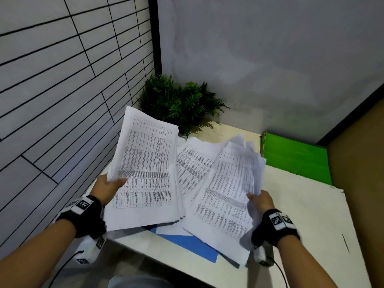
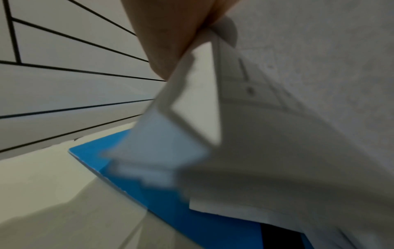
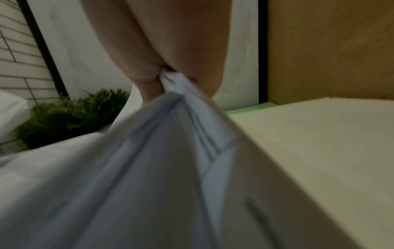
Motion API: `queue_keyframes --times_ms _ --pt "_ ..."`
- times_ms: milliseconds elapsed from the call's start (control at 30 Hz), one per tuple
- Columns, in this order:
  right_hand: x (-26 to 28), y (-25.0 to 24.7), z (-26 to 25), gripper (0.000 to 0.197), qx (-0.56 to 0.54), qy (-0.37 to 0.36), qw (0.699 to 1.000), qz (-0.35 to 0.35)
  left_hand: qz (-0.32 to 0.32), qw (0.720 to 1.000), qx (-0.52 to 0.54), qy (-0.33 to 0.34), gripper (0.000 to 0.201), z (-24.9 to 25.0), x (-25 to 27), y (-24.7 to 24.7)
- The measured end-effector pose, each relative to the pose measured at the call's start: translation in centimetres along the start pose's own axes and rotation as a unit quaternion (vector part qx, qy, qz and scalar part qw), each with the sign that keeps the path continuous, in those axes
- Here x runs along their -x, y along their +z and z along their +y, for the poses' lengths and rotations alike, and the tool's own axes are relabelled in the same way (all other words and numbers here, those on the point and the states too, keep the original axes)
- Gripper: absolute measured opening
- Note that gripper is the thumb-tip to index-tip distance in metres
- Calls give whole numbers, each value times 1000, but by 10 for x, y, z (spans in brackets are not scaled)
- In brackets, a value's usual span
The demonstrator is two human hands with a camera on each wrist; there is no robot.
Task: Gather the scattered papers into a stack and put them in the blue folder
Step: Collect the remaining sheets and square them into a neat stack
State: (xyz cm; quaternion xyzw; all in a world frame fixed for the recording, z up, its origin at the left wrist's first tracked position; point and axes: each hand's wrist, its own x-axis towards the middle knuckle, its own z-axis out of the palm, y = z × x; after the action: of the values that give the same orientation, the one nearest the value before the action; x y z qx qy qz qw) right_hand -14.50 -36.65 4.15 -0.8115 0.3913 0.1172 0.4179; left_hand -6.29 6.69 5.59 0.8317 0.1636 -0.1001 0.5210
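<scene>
My left hand (image 1: 112,185) pinches the left edge of a bundle of printed papers (image 1: 145,169) and holds it tilted up above the table. In the left wrist view the thumb (image 2: 170,42) clamps the sheets' edge (image 2: 213,84). My right hand (image 1: 259,199) grips a second bundle of printed papers (image 1: 228,196) by its right edge; the right wrist view shows fingers (image 3: 149,67) pinching the sheets (image 3: 170,160). More printed sheets (image 1: 191,163) lie on the table between the two bundles. The blue folder (image 1: 187,242) (image 2: 170,202) lies flat under them, mostly covered.
A green folder (image 1: 295,156) lies at the back right of the pale table (image 1: 301,215). A potted fern (image 1: 180,102) stands in the far corner. A tiled wall runs along the left, a brown panel (image 1: 361,146) on the right.
</scene>
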Motion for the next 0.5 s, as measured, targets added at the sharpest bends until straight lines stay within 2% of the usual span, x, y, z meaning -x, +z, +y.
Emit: queue_keyframes --times_ms 300,400,500 --pt "19 -69 -12 34 37 -63 996 57 -34 999 37 10 19 19 -7 27" --pt "37 -104 -15 34 35 -78 989 124 -54 997 41 27 9 36 -1 43" --pt "61 -149 -17 31 4 -111 975 193 -75 996 39 32 14 50 4 58"
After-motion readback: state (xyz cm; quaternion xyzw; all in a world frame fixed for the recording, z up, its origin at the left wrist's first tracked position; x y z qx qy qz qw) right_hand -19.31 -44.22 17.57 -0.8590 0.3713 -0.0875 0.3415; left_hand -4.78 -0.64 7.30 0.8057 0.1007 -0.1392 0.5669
